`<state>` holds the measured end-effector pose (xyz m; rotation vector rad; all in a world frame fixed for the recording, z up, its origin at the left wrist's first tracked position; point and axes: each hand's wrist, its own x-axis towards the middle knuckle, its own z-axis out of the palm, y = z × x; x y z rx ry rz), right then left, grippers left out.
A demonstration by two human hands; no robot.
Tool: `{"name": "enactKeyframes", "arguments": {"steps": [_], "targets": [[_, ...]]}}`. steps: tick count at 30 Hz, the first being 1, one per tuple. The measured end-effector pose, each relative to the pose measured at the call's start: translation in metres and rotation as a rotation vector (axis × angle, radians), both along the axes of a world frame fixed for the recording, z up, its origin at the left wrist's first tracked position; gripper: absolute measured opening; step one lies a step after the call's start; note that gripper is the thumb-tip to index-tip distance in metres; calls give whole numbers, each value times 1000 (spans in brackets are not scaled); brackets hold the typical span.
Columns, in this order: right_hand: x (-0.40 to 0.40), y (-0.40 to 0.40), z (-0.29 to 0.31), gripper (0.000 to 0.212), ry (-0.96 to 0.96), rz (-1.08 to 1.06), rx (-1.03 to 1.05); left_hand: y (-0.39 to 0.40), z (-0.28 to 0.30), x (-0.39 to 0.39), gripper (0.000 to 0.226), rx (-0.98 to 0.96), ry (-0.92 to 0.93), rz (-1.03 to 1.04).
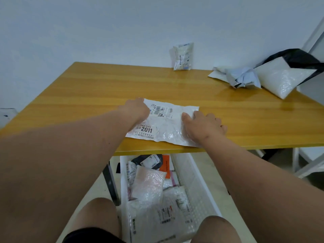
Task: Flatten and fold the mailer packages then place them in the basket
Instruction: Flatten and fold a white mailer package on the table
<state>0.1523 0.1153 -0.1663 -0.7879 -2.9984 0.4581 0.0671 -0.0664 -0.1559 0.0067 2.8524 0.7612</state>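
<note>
Mailer [164, 124] lies flat on the table [87, 88], near edge, at 6 o'clock on the tabletop, w/ its printed label face up. That spot makes sense: close to the body, so both arms can bear down, and the basket [198, 181] sits on the floor directly below that edge, between the knees, for a short drop.

Left hand [135, 108] rests on the mailer's 10 o'clock corner. It seems to pin that end so the film can't slide, but the fingers are hidden behind the back of the hand, so can't tell if they lie flat or pinch the edge. Right hand [204, 127] sits on the 4 o'clock side, knuckles bent, fingers curled down onto the plastic, thumb lying on the film toward the centre; looks like pressing or gathering the edge, prob. getting ready to smooth or fold.

Judgement: step in hand is flattening, fold not yet made. The mailer is wrinkled, esp. the lower right part.

Basket already holds several bubble-wrap packs and labelled mailers. Still waiting: a small mailer [182, 56] propped against the wall at 12 o'clock, and a pile of mailers [263, 74] at 2 o'clock, incl. grey crumpled, bubble and black ones.
</note>
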Motion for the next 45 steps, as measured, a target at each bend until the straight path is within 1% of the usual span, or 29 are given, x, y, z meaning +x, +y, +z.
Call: {"name": "enactKeyframes", "arguments": {"steps": [3,5,7,8,10,12,13,14,16,17,19,21,22,25,28,29,31,32,34,36,38,40,41,43,45], "targets": [[10,-2,5,61,18,34,-78,-8,7,18,61,12,-1,-5],[21,-1,8,62,89,21,-258,-14,12,34,58,70,-36,-19],[38,3,11,61,153,8,-384,-19,18,56,50,214,-130,-16],[44,6,13,57,156,15,-420,-22,20,64,41,285,-199,-2],[68,14,17,44,129,38,-508,-28,27,89,25,303,-326,-8],[93,19,22,35,39,25,-659,-33,32,109,24,250,-445,-58],[106,21,24,27,-21,12,-686,-35,33,118,26,210,-501,-94],[119,23,25,19,-89,5,-674,-37,32,125,28,179,-552,-128],[139,24,22,14,-253,21,-618,-37,25,139,31,144,-639,-195],[144,23,14,16,-330,40,-586,-36,18,146,35,122,-668,-217],[148,20,-5,21,-374,65,-502,-32,-1,153,41,66,-661,-216],[140,16,-27,31,-360,93,-417,-29,-21,152,40,20,-610,-203],[133,14,-39,36,-378,103,-410,-28,-31,151,40,-3,-584,-199],[118,10,-66,50,-428,141,-344,-27,-55,145,47,-70,-560,-197],[110,12,-75,83,-420,183,-363,-24,-64,137,61,-117,-568,-211],[107,13,-69,85,-440,189,-348,-23,-65,133,65,-121,-572,-211],[98,19,-57,76,-528,226,-256,-16,-61,122,70,-119,-649,-203],[93,21,-47,68,-581,240,-253,-10,-55,118,71,-122,-719,-211],[84,24,-24,51,-695,199,-425,7,-38,112,66,-159,-871,-309],[73,29,0,37,-771,206,-558,30,-11,107,55,-171,-946,-455],[57,37,24,24,-759,220,-606,53,18,98,47,-148,-895,-557],[41,48,45,17,-685,212,-637,73,39,79,36,-93,-734,-595],[31,55,53,17,-612,203,-634,82,46,65,30,-42,-623,-592],[9,75,62,15,-360,177,-603,100,51,33,23,75,-382,-554],[-19,98,64,12,-67,141,-534,116,46,-2,26,121,-150,-493]]}}
